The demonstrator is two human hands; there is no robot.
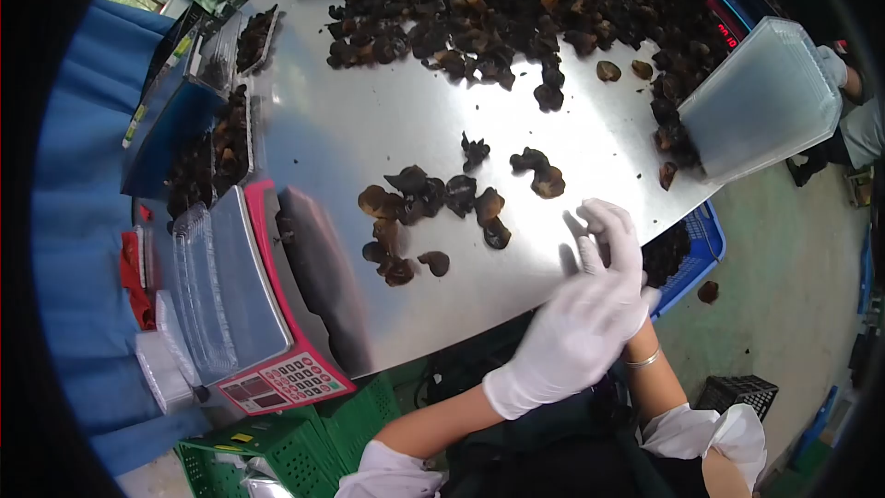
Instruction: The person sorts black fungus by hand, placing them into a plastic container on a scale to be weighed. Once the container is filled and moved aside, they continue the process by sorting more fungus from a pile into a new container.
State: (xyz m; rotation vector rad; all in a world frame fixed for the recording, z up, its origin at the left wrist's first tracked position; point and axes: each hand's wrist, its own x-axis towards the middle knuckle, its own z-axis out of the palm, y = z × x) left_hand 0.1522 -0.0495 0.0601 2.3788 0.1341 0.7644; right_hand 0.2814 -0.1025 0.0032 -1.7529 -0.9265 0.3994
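My left hand (570, 337), in a white glove, lies across my right hand (618, 238) near its wrist, over the table's front edge. The overlap and some blur hide the left fingers. My right hand wears a matching glove; its fingers are bent loosely and the thumb stands apart, with nothing seen between them. Just beyond them on the metal table (452, 300) is a small clump of dark wood ear mushrooms (544, 180). More wood ear pieces (419, 194) lie scattered to the left.
A big heap of wood ear (516, 9) covers the far side. At left stands a pink-edged scale (286, 378) near filled clear trays (230, 143). Stacked clear containers (765, 97) stand at right, above a blue basket (705, 254). A co-worker's gloved hand (832, 65) touches the stack.
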